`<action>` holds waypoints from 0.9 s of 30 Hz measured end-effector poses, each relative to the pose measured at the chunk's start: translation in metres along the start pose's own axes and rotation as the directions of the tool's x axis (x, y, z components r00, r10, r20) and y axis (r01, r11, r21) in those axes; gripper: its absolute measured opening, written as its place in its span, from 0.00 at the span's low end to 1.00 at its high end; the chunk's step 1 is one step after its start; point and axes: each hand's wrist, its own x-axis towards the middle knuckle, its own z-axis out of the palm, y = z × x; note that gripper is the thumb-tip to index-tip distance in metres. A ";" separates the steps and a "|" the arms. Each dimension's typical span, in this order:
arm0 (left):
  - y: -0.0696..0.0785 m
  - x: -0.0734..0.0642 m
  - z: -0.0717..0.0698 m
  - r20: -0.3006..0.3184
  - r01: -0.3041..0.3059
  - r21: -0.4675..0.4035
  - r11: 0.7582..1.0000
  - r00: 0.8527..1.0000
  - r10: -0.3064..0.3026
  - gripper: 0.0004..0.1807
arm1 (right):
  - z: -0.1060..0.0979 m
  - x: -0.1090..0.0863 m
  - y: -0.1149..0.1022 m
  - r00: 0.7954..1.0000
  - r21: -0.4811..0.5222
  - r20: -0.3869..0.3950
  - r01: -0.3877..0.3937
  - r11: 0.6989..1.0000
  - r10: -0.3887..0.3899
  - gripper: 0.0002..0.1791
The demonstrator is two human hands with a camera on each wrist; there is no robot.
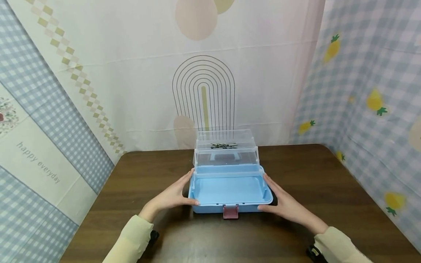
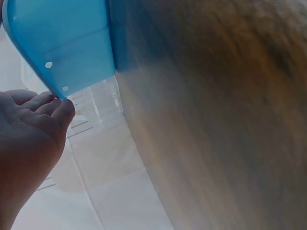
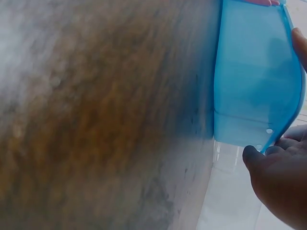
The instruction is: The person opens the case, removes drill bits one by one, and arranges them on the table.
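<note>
A light-blue toolbox [image 1: 230,191] stands unfolded on the table, its bottom compartment bare. Clear tiered trays [image 1: 201,157] rise behind it, and several thin metal pieces that look like drill bits [image 1: 223,145] lie in an upper one. A pink latch [image 1: 230,212] hangs at the front. My left hand [image 1: 173,193] grips the left end, thumb at the front corner and fingers toward the back. On the opposite end my right hand [image 1: 286,204] holds the box likewise. Both wrist views show fingertips at the rim of the toolbox's blue side wall [image 2: 67,43].
The brown wooden table [image 1: 151,166] reaches back to a white cloth backdrop [image 1: 263,91]. Checked cloth hangs at the left [image 1: 49,91] and, with pineapple prints, at the right [image 1: 355,120].
</note>
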 end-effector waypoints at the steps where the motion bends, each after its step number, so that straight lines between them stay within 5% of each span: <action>1: 0.000 0.000 0.000 -0.001 -0.004 -0.003 1.000 1.000 0.004 0.66 | 0.000 0.000 0.000 1.000 -0.004 -0.002 0.001 1.000 -0.001 0.60; 13: 0.000 0.001 0.000 0.038 0.017 0.000 1.000 0.999 -0.017 0.67 | 0.000 0.000 -0.002 0.996 -0.020 -0.006 -0.084 0.996 0.084 0.58; 27: 0.001 0.001 0.001 0.019 0.021 -0.021 1.000 1.000 -0.020 0.66 | -0.008 0.004 -0.001 0.997 -0.023 -0.053 -0.053 0.998 0.051 0.53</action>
